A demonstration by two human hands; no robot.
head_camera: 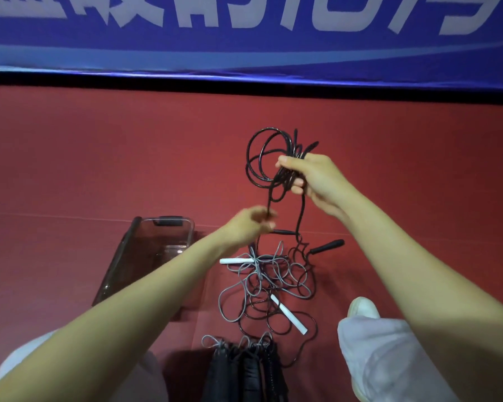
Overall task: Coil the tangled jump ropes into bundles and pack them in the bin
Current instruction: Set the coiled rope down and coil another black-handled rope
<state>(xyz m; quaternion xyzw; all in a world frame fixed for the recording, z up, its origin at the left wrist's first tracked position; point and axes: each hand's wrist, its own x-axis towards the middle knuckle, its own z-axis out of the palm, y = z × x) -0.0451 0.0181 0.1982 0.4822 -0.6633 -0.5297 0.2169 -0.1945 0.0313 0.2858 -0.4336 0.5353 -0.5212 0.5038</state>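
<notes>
Grips a black rope (256, 158) in the right hand (317, 184), fingers (298, 189) clenched round the gathered loops and thumb pressed on top. Holds it raised above the red floor (99, 155), with the loops fanning out beyond those fingers and to their left. Pinches, in the left hand (246, 227), one strand hanging from the loops, below and to the left of the right fingers; blurred here, yet plainly with the left fingers (269, 226) closed on the strand. Just to the right of the left fingers: a black handle (283, 232), at the end of a second strand dropping from the right fingers. Below both sets of fingers, on the floor: a tangle of grey and black ropes (273, 280), with two white handles (289, 314) in it and another black grip (327, 247) at its right edge. To the left of the left fingers, apart from the tangle: a clear smoky bin (119, 256) on the floor. Nearer the body than the tangle: dark bundles (244, 369) topped with grey loops, too dim to tell more. Far beyond the fingers: a blue banner (244, 47).
</notes>
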